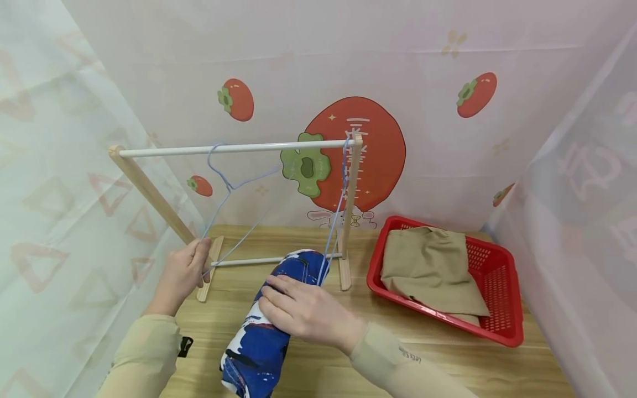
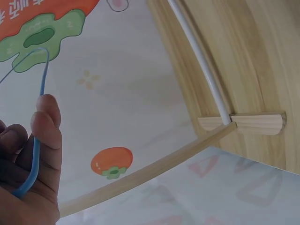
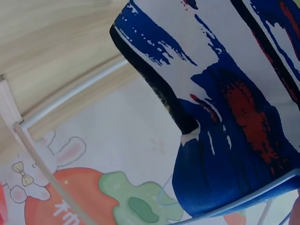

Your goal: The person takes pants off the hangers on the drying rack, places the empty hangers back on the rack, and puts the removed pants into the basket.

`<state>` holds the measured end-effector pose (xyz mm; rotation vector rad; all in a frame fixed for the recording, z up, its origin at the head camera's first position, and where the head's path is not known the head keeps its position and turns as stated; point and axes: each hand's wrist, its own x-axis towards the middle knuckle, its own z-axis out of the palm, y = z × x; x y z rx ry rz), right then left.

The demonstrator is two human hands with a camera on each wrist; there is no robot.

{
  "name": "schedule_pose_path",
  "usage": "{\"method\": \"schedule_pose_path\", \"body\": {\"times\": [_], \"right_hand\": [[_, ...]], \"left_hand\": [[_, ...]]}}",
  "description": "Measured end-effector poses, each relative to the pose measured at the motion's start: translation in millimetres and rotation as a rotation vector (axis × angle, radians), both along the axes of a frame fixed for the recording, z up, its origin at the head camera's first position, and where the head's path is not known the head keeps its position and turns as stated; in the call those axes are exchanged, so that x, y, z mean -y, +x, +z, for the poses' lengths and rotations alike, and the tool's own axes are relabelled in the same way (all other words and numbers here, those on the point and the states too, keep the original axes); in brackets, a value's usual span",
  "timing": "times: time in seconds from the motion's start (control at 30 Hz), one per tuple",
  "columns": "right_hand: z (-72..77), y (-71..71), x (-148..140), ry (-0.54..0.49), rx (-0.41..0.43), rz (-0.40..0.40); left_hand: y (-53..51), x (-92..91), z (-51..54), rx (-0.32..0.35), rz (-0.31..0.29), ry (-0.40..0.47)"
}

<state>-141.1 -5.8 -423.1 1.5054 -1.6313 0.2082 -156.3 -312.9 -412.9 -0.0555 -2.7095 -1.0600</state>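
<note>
A light-blue wire clothes hanger (image 1: 230, 189) is hooked over the rack's top rail. My left hand (image 1: 184, 271) grips its lower left corner, and in the left wrist view the fingers (image 2: 47, 124) are curled round the blue wire. A second blue hanger (image 1: 336, 218) hangs edge-on at the rail's right end, its lower part reaching the garment. My right hand (image 1: 308, 312) holds a blue, white and red patterned garment (image 1: 256, 354), fingers laid over its top; the thumb is hidden. The right wrist view shows hanger wire (image 3: 253, 194) along the garment's edge.
The wooden rack (image 1: 159, 196) with white rails stands on a wood-grain table (image 1: 343, 359). To the right sits a red plastic basket (image 1: 497, 293) holding folded khaki cloth (image 1: 433, 271). Printed curtains (image 1: 418, 33) enclose the back and sides.
</note>
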Motion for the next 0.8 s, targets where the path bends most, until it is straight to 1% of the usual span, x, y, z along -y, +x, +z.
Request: {"method": "schedule_pose_path", "body": {"times": [0.07,0.23,0.37,0.43,0.47,0.57,0.67,0.7,0.8], "right_hand": [[-4.6,2.3,-1,0.011,-0.014,-0.007],[-15.3,9.7,-8,0.057,-0.016,-0.019],[-21.5,15.7,-14,0.076,-0.001,-0.001],[-18.9,19.2,-19,0.077,-0.003,0.017],[-20.1,20.2,-22,0.08,-0.002,0.023],[-31.7,22.1,-32,0.104,0.019,0.024],[-51.6,19.9,-44,0.137,0.054,0.007],[-56.1,18.6,-48,0.142,0.054,0.0],[-60.6,13.5,-60,0.14,0.049,-0.014]], "left_hand": [[0.2,0.7,-3.8,0.001,-0.004,0.015],[1.5,0.8,-10.2,-0.007,-0.004,0.037],[2.3,1.2,-13.6,-0.023,-0.016,0.0],[2.6,1.3,-15.3,-0.029,-0.02,-0.011],[2.9,1.4,-15.8,-0.029,-0.021,-0.013],[3.1,1.5,-18.3,-0.028,-0.024,0.008],[4.3,2.7,-21.2,-0.02,-0.024,0.033],[4.9,3.4,-22.6,-0.016,-0.022,0.038],[7.2,5.5,-26.2,-0.017,-0.011,0.053]]}}
